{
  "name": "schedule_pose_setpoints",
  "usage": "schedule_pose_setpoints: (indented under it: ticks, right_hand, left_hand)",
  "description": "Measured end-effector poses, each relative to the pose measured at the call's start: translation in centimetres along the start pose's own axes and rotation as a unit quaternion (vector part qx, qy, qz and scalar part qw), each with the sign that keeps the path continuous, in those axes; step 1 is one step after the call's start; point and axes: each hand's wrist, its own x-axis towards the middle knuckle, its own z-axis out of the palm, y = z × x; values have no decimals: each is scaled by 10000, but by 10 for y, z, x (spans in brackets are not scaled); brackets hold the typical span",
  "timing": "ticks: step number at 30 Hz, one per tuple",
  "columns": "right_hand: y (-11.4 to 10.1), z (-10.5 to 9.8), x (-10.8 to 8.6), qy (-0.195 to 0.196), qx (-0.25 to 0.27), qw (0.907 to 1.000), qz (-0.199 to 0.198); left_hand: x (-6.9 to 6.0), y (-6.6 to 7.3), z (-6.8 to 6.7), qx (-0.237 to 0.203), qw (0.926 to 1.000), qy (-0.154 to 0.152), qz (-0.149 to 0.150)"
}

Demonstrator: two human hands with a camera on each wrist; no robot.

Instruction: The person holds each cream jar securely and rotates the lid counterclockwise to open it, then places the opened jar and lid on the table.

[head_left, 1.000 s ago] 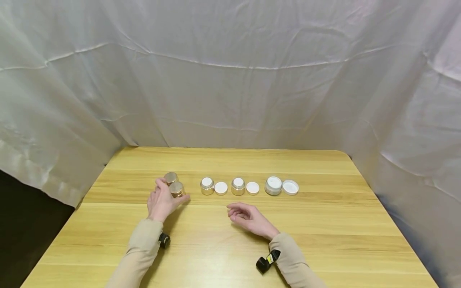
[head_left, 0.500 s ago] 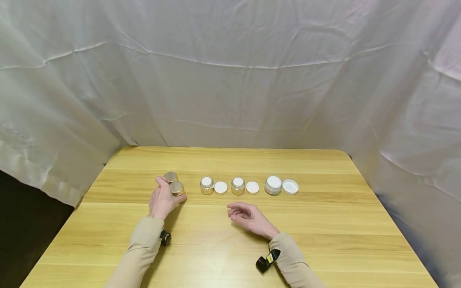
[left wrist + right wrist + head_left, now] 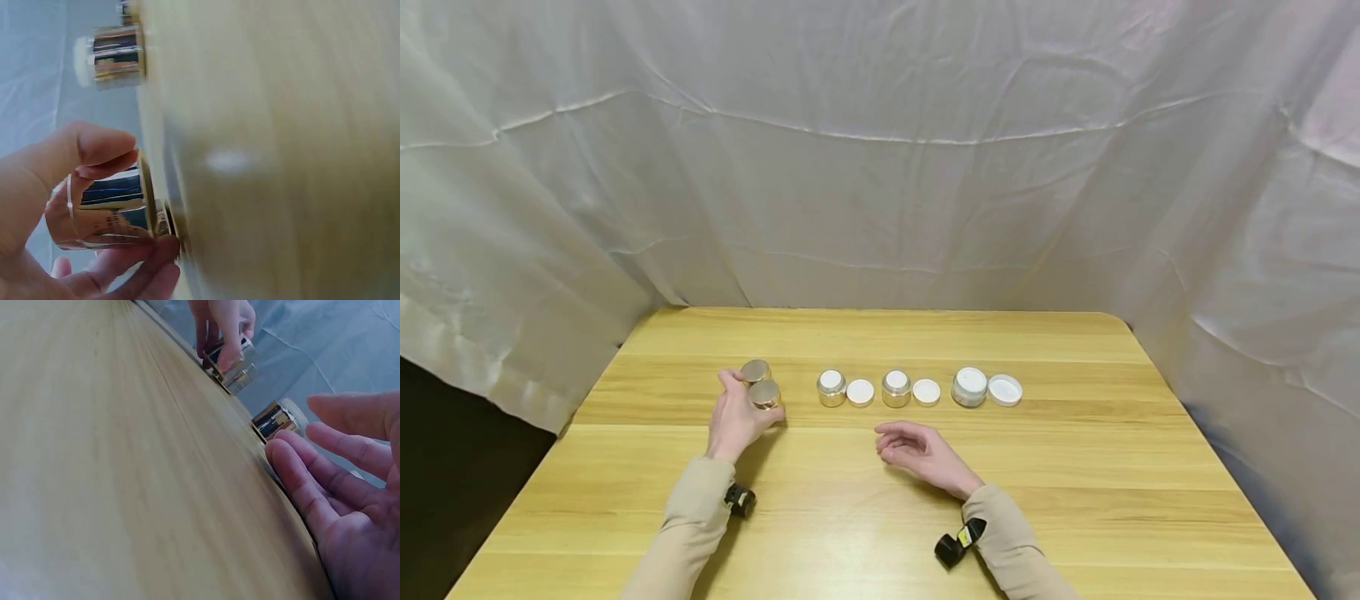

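My left hand [image 3: 734, 421] grips a gold jar with a gold lid [image 3: 764, 394] at the table's left; a second gold-lidded jar [image 3: 756, 371] stands right behind it. The left wrist view has my thumb and fingers round the shiny gold jar [image 3: 112, 209], close to the wood. My right hand [image 3: 928, 457] holds nothing, its fingers loosely bent, in front of the row of jars. In that row are a gold jar with a white top [image 3: 831, 388], another like it [image 3: 896, 389] and a wider silvery jar [image 3: 969, 387].
White-faced round lids lie right of each jar in the row: the left one [image 3: 860, 392], the middle one [image 3: 927, 392] and a larger one [image 3: 1004, 390]. Pale curtains [image 3: 880, 192] hang behind and beside the wooden table [image 3: 1075, 467].
My left hand has shifted slightly left and toward me with the front gold jar, its thumb now closer against it. My right hand has stayed nearly still.
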Motion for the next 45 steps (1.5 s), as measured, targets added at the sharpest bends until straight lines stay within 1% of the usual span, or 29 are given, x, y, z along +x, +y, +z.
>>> schedule_pose_setpoints:
  ticks: [2, 4, 6, 8, 11, 13, 15, 18, 20, 24, 26, 27, 29, 30, 31, 32, 33, 34, 35, 36, 37, 39, 40, 42, 44, 45]
  right_hand:
    - [1, -1, 0, 15, 94, 10000, 13]
    - [2, -2, -1, 39, 163, 9999, 41]
    - [2, -2, -1, 56, 223, 9997, 56]
    - [2, -3, -1, 76, 283, 9995, 83]
    - [2, -4, -2, 94, 359, 9993, 71]
    - [1, -4, -2, 102, 401, 9991, 62]
    - [1, -4, -2, 105, 436, 9990, 51]
    - [1, -4, -2, 113, 477, 9988, 52]
    - [1, -4, -1, 119, 493, 9987, 61]
    - [2, -4, -1, 118, 531, 9985, 47]
    - [3, -4, -1, 124, 563, 9983, 41]
    - [3, -5, -1, 128, 577, 9982, 36]
    - [3, -5, -1, 136, 595, 9981, 38]
    - [3, -5, -1, 137, 599, 9981, 33]
    - [3, -5, -1, 136, 603, 9981, 28]
    - [3, -5, -1, 137, 602, 9981, 25]
    - [3, -5, -1, 144, 590, 9981, 22]
    - [3, -5, -1, 164, 586, 9981, 21]
    - [4, -5, -1, 197, 595, 9980, -7]
    - [4, -5, 0, 245, 611, 9978, -26]
    - [4, -5, 0, 287, 665, 9973, -64]
    - [5, -5, 0, 381, 773, 9962, -157]
    - [6, -5, 0, 425, 847, 9953, -213]
    - [6, -5, 0, 490, 1005, 9931, -339]
    - [7, -5, 0, 520, 1124, 9909, -519]
    - [7, -5, 0, 526, 1212, 9893, -613]
  left_hand:
    - [-2, 0, -1, -202, 9998, 12, -24]
    - [-4, 0, -1, -534, 9985, -51, -104]
    - [-7, 1, -1, -915, 9955, -156, -201]
    - [-9, 1, -1, -1317, 9904, -315, -271]
    - [-10, 3, -1, -1996, 9778, -572, -273]
    - [-10, 4, -1, -2368, 9688, -684, -268]
    - [-11, 6, -1, -2649, 9611, -735, -274]
    - [-13, 9, -1, -2951, 9520, -748, -335]
    - [-15, 10, -1, -3190, 9437, -781, -390]
    - [-18, 11, 3, -3802, 9189, -909, -522]
    - [-19, 12, 7, -4216, 8991, -1028, -576]
    - [-20, 12, 9, -4515, 8836, -1099, -578]
    - [-21, 12, 14, -5114, 8476, -1314, -516]
    - [-22, 13, 17, -5410, 8271, -1463, -434]
    - [-23, 13, 19, -5692, 8050, -1642, -322]
    - [-24, 14, 22, -5910, 7853, -1838, -175]
    - [-25, 14, 25, -6138, 7625, -2043, 0]
    - [-26, 15, 27, -6286, 7445, -2242, 174]
    - [-26, 17, 29, -6387, 7293, -2428, 362]
    - [-27, 19, 31, -6484, 7134, -2612, 482]
    - [-28, 21, 33, -6569, 6993, -2761, 576]
    - [-29, 27, 36, -6678, 6788, -2976, 687]
    - [-30, 30, 37, -6693, 6739, -3052, 690]
    - [-32, 36, 40, -6689, 6691, -3176, 632]
    - [-33, 41, 44, -6672, 6678, -3251, 565]
    - [-34, 43, 46, -6695, 6642, -3287, 512]
